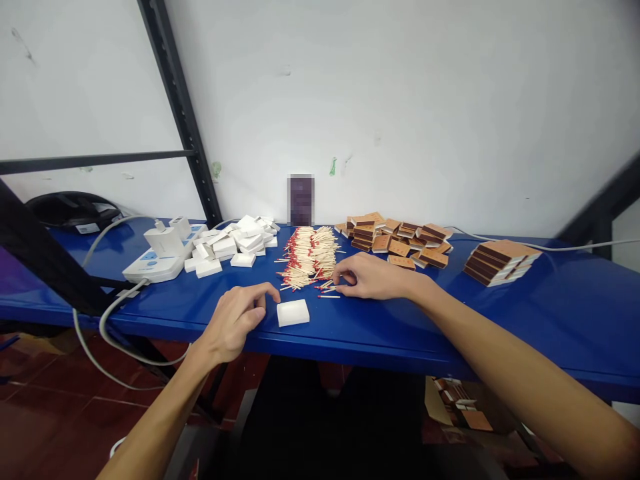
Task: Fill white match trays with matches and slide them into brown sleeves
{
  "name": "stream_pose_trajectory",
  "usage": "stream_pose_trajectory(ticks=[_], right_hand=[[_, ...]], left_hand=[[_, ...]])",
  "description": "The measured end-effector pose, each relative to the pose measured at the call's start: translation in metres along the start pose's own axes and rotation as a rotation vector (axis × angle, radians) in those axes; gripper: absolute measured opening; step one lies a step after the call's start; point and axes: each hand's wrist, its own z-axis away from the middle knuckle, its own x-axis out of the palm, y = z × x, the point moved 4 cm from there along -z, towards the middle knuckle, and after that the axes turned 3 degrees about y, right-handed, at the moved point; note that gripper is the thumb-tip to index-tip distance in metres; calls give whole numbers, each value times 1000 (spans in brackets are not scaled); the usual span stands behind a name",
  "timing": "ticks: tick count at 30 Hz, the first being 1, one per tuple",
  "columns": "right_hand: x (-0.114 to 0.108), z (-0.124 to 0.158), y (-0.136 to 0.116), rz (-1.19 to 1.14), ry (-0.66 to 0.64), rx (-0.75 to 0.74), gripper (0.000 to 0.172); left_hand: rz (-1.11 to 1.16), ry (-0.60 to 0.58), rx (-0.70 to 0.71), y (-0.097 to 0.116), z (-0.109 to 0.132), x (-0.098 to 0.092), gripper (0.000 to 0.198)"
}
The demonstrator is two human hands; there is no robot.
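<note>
A pile of red-tipped matches (309,260) lies mid-table on the blue table (550,313). My right hand (373,277) rests at the pile's near right edge, fingers curled and pinched on loose matches. A small white inner tray (293,313) lies near the front edge. My left hand (239,320) sits just left of it, fingers curled, the index tip touching or almost touching the tray's left corner. It holds nothing that I can see.
A heap of white trays (235,243) lies at the back left beside a white power strip with chargers (160,257) and its cables. Brown matchbox sleeves (400,241) are heaped at the back right, with a stack of them (500,262) further right. A black shelf post (180,107) rises at the left.
</note>
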Motion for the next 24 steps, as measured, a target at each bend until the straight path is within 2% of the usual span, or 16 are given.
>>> stream_pose_trajectory(ticks=[6, 11, 18, 24], right_hand=[[2, 0, -1, -50, -35, -9, 12], [2, 2, -4, -92, -73, 10, 10], [2, 0, -4, -57, 9, -27, 12], [6, -2, -5, -24, 99, -40, 21]], left_hand=[[-8, 1, -6, 0, -1, 3, 32], [-135, -32, -46, 4, -3, 8, 26], [-183, -8, -54, 5, -4, 9, 27], [-194, -7, -55, 3, -3, 10, 25]])
